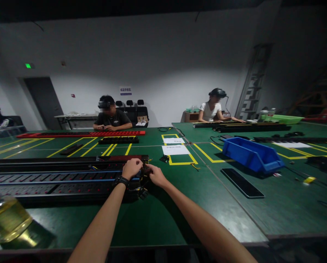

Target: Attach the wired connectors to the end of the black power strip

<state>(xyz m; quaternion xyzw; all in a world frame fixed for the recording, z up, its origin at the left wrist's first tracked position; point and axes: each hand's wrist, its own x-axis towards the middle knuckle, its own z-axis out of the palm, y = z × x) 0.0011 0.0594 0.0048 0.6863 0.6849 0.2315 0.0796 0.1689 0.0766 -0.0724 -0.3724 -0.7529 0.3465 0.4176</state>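
Observation:
Long black strips (78, 188) with rows of small red marks lie along the left of the table, with a blue line running between them. At their right end, my left hand (132, 167) rests over the strips, its fingers closed in a pinch. Facing it from the right, my right hand (156, 174) also has its fingers curled together. Between the two hands is a dark cluster of wires (144, 179), too dim to make out in detail. Whatever each hand pinches is hidden by the fingers. A small black connector (143, 193) hangs just below.
A bottle of yellow liquid (8, 219) stands at front left. To the right lie a tablet-like black device (242, 182) and a blue bin (252, 155). White papers (175, 149) lie ahead within yellow tape. Two people sit across the table, beyond a red strip (81, 134) and black bars (251, 128).

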